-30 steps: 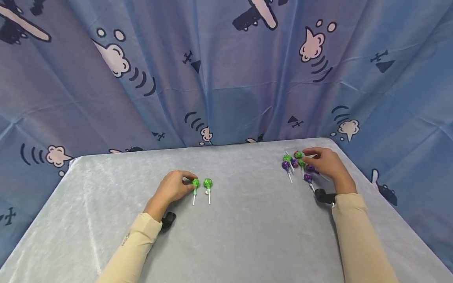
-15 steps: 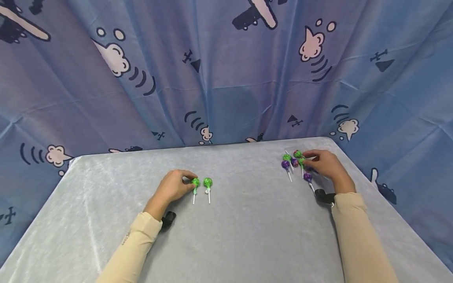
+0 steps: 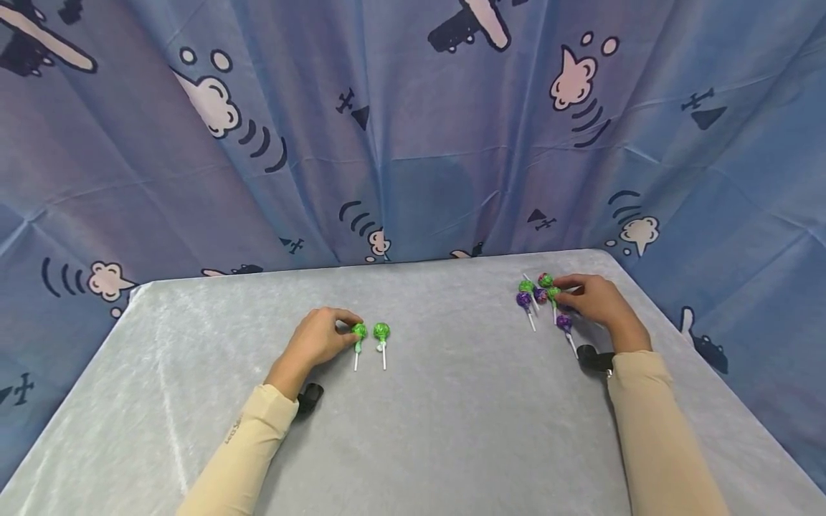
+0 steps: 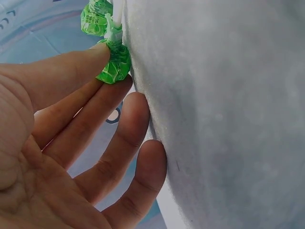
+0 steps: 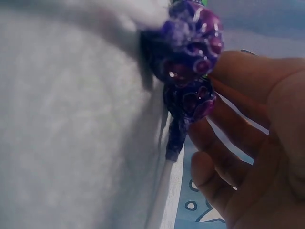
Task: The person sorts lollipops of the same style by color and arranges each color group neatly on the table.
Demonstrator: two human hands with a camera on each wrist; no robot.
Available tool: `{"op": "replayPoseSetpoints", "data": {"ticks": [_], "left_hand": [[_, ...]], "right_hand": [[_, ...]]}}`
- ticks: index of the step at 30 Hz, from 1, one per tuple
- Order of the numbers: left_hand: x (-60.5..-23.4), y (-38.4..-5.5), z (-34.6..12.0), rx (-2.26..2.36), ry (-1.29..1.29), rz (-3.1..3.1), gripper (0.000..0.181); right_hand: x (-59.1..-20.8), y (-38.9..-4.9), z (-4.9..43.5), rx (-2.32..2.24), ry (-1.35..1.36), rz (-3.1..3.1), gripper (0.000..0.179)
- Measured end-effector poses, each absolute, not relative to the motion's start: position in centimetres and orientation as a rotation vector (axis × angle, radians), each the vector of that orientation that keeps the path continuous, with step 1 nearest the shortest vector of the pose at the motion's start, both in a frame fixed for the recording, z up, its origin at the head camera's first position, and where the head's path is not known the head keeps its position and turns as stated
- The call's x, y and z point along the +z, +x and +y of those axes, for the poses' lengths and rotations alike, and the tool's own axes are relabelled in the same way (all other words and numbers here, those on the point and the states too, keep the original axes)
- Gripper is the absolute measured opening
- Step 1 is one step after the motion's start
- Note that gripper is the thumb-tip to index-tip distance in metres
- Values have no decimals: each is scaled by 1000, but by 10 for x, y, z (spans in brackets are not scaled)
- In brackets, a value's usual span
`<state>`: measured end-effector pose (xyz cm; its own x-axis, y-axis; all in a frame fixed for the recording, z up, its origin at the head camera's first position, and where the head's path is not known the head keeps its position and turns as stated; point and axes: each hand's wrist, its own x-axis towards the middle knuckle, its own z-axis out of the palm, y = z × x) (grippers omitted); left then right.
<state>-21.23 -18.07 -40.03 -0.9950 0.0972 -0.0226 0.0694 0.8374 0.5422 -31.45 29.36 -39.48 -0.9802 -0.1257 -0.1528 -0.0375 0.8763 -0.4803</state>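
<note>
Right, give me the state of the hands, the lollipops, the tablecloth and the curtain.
Left hand: pinching the first green lollipop
First green lollipop: wrapped, held
Second green lollipop: wrapped, untouched, lying down
Right hand: at the bunched lollipops, grip unclear
Bunched lollipops: wrapped, lying loosely together
Tablecloth: spread, faintly creased
Curtain: hanging in folds

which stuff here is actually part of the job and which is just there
Seems part of the job:
- left hand and the green lollipop it pinches
- second green lollipop beside that one
- right hand, at the lollipop pile

Just there:
- table
- patterned curtain
- wrist cameras
</note>
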Motion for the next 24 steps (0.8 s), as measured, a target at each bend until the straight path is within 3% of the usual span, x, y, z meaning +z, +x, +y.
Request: {"op": "replayPoseSetpoints", "data": {"ticks": [24], "left_hand": [[-401,-213,-181,882,151,2974,27]], "right_hand": [[-396,-314,292,-697,-173,2860,54]]}}
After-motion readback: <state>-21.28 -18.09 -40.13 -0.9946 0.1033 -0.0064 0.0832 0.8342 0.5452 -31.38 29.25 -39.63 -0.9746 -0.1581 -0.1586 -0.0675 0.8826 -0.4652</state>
